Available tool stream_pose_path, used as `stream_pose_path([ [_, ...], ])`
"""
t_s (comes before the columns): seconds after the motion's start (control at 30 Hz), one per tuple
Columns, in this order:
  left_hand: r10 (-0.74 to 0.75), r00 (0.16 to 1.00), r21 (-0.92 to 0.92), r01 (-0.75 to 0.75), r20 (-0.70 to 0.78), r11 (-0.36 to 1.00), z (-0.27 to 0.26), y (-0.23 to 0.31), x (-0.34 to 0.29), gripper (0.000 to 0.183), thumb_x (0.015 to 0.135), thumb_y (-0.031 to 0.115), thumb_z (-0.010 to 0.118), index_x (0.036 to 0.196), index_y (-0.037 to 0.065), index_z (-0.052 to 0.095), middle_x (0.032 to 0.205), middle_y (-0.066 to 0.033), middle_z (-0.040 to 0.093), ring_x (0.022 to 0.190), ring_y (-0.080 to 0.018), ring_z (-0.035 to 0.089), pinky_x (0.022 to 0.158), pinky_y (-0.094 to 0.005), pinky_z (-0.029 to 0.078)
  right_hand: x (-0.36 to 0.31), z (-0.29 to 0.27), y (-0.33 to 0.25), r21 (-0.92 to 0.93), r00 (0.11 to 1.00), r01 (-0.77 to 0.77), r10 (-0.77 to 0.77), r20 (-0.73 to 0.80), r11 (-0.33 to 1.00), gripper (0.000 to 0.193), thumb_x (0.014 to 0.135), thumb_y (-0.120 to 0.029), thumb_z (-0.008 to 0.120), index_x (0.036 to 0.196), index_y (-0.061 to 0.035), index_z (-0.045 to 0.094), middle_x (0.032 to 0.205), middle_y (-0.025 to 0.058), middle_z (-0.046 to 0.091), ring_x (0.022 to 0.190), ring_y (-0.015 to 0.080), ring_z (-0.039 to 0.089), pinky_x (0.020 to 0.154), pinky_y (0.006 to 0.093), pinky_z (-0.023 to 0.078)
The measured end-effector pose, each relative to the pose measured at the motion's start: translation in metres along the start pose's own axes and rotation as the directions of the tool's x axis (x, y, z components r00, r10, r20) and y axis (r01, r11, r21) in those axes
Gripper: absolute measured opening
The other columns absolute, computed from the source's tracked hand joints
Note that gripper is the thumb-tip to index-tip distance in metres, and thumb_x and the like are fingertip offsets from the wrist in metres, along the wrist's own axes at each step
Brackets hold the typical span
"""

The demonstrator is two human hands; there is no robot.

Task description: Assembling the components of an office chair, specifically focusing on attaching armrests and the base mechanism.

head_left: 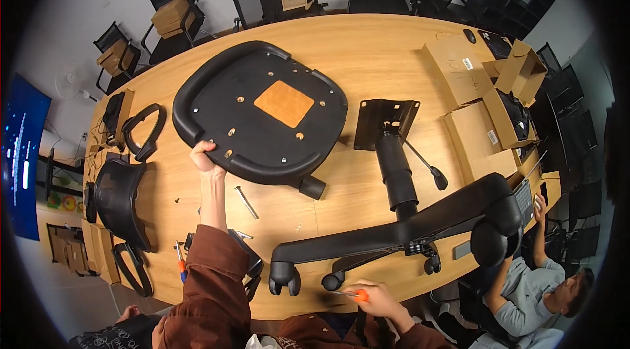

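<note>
A black office-chair seat (pixel 226 103) lies on the wooden table with its underside up, showing bolt holes and a tan square in the middle. My left hand (pixel 208 160) is closed on its near left edge. Low in front of me, my right hand (pixel 382 302) grips a screwdriver (pixel 361 295) with an orange handle, its shaft pointing left. Right of the seat is the chair base (pixel 354 242), tipped on its side with casters on its legs. Its gas lift (pixel 396 172) ends in a mounting plate (pixel 372 124) with a lever (pixel 438 177) beside it.
At the left lie a mesh backrest (pixel 118 201) and two armrests (pixel 161 127). A metal rod (pixel 247 202) and another screwdriver (pixel 180 260) rest nearer me. Cardboard boxes (pixel 472 139) stand at the right. A person in grey (pixel 531 290) sits at the lower right; another person's hand (pixel 129 313) shows lower left.
</note>
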State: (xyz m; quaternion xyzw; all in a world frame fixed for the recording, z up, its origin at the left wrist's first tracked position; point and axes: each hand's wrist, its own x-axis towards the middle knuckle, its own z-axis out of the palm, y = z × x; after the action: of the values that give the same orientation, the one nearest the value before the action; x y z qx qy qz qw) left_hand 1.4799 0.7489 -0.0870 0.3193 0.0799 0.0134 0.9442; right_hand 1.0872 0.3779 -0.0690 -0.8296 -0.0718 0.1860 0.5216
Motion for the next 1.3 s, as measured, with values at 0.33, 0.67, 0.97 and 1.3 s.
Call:
stream_pose_path([
  [0.33, -0.017, 0.999, 0.012, 0.017, -0.031, 1.0, -0.04, -0.012, 0.038, 0.06, 0.062, 0.003, 0.05, 0.121, -0.007, 0.054, 0.116, -0.022, 0.063, 0.106, -0.041, 0.062, 0.099, -0.0537, 0.051, 0.214, 0.03, -0.03, -0.345, 0.918, -0.183, 0.035, -0.395, 0.92, 0.068, 0.078, -0.011, 0.073, 0.141, -0.0139, 0.048, 0.151, 0.0179, 0.038, 0.075, 0.0395, 0.069, 0.066, 0.0459, 0.056],
  [0.67, -0.109, 0.971, 0.114, 0.136, -0.213, 0.984, -0.046, -0.01, 0.04, 0.043, 0.08, 0.008, 0.062, 0.121, -0.004, 0.056, 0.112, -0.0188, 0.065, 0.1, -0.0351, 0.066, 0.092, -0.0492, 0.055, 0.282, 0.053, 0.0, -0.327, 0.887, -0.325, 0.167, -0.43, 0.887, 0.063, 0.077, -0.023, 0.08, 0.132, -0.0183, 0.05, 0.122, 0.0095, 0.059, 0.086, 0.0374, 0.07, 0.074, 0.0481, 0.056],
  [0.97, -0.096, 0.959, 0.177, 0.146, -0.266, 0.973, -0.044, -0.036, 0.019, 0.034, 0.091, 0.013, 0.064, 0.121, -0.001, 0.059, 0.113, -0.0161, 0.068, 0.101, -0.0293, 0.067, 0.091, -0.0445, 0.056, 0.264, 0.138, -0.02, -0.292, 0.941, -0.209, 0.111, -0.321, 0.933, 0.064, 0.075, -0.019, 0.08, 0.132, -0.0204, 0.052, 0.125, 0.0059, 0.058, 0.081, 0.0346, 0.07, 0.071, 0.0457, 0.057],
  [1.3, -0.214, 0.925, 0.195, 0.284, -0.314, 0.939, -0.049, -0.072, -0.013, 0.038, 0.091, 0.017, 0.071, 0.122, -0.001, 0.059, 0.116, -0.0142, 0.067, 0.106, -0.0261, 0.066, 0.094, -0.0404, 0.055, 0.252, 0.193, -0.043, -0.253, 0.942, -0.022, -0.065, -0.33, 0.967, 0.057, 0.078, -0.014, 0.072, 0.131, -0.0167, 0.05, 0.121, 0.0069, 0.058, 0.075, 0.0328, 0.071, 0.064, 0.044, 0.058],
])
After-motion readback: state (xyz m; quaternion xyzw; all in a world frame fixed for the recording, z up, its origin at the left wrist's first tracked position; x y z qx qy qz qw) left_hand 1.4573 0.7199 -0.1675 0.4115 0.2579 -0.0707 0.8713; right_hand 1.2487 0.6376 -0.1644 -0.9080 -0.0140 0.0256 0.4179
